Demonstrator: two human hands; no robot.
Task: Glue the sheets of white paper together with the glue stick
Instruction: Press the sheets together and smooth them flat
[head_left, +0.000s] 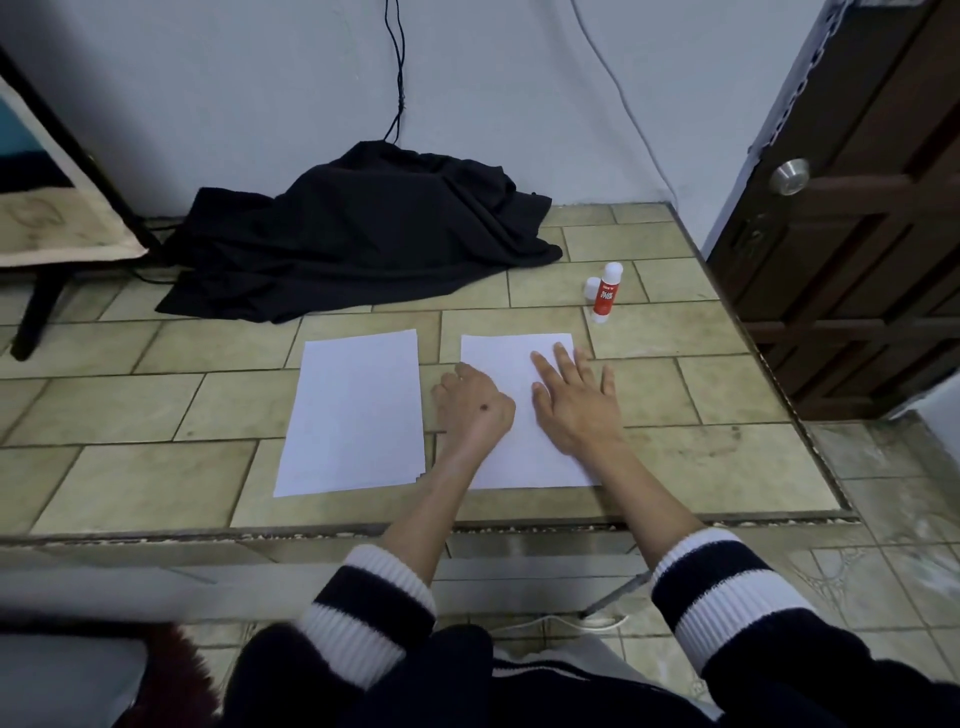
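both hands on the right sheet (519, 415): right hand (576, 405) flat, fingers spread; left hand (472, 402) curled at its left edge, grip unclear. likely pressing or aligning. second sheet (353, 410) at 9 o'clock, well apart; next needs the glue stick (607, 293), uncapped at 1 o'clock.

Your paper stack (353, 415) lies left of the sheet (511, 358) under both your hands; the glue stick (607, 293) stands far right, its cap (592, 288) just beside it.

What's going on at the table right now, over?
Right hand flat on the right paper sheet; left hand curled at its left edge. Left sheet stack untouched. Glue stick upright beyond, its cap beside it. Nothing blocking.
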